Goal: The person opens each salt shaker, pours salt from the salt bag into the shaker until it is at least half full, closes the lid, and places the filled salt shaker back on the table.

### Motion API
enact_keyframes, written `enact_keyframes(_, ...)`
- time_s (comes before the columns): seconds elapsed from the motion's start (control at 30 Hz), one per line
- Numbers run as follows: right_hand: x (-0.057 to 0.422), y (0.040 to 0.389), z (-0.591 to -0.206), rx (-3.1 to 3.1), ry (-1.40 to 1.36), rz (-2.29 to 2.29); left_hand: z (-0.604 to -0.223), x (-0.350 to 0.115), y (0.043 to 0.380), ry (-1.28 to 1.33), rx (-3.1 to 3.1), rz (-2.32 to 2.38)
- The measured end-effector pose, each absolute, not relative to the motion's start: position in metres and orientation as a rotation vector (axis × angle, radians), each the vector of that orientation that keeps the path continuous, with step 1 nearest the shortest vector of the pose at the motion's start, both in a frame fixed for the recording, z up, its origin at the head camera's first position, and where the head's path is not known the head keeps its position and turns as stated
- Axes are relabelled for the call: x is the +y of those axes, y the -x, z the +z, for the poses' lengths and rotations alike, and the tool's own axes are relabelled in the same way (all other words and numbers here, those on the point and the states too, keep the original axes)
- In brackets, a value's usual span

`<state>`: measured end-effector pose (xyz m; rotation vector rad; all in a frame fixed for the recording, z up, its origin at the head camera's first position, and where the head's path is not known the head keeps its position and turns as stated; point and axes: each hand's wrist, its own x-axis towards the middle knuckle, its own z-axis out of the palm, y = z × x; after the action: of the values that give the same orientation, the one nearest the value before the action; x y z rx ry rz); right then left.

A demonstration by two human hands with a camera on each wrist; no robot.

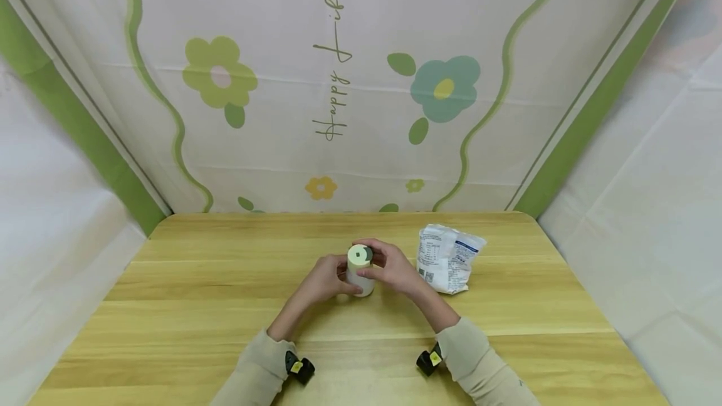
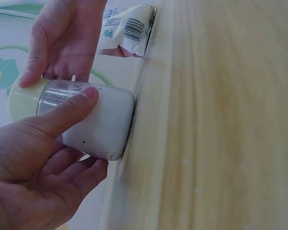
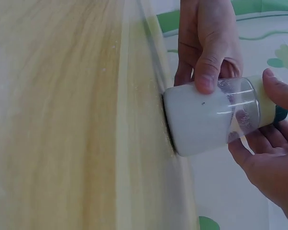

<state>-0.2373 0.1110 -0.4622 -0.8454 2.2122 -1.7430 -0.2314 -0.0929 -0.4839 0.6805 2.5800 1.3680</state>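
Observation:
A clear jar (image 3: pixel 196 117) filled most of the way with white powder stands upright on the wooden table. Its pale yellow lid (image 1: pixel 356 255) has a dark green part at one side. My left hand (image 1: pixel 325 279) grips the lower body of the jar, thumb across its front, as the left wrist view shows. My right hand (image 1: pixel 393 268) holds the jar at the top, its thumb against the lid (image 2: pixel 27 100) and its fingers behind. To the right of that hand stands a crumpled white printed bag (image 1: pixel 445 259).
The wooden table (image 1: pixel 225 268) reaches back to a white cloth (image 1: pixel 282 99) printed with flowers and lettering. White cloth sides with green borders rise at the left and right. A small black device (image 1: pixel 300 368) is strapped at each wrist.

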Motion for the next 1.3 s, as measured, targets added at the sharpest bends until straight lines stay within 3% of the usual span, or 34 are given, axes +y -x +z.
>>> enact_keyframes(0.3, 0.105, 0.233, -0.465, 2.363, 0.685, -1.767, -0.483, -0.092, 0.231, -0.681, 2.592, 1.362)
enact_keyframes(0.6, 0.109, 0.236, -0.465, 2.287, 0.834, -1.722, -0.484, -0.093, 0.231, -0.689, 2.576, 1.377)
enact_keyframes(0.9, 0.099, 0.231, -0.465, 2.417, 0.645, -1.747, -0.483, -0.094, 0.231, -0.691, 2.592, 1.362)
enact_keyframes(1.3, 0.113, 0.236, -0.461, 2.275, 0.860, -1.711, -0.484, -0.093, 0.231, -0.702, 2.580, 1.373)
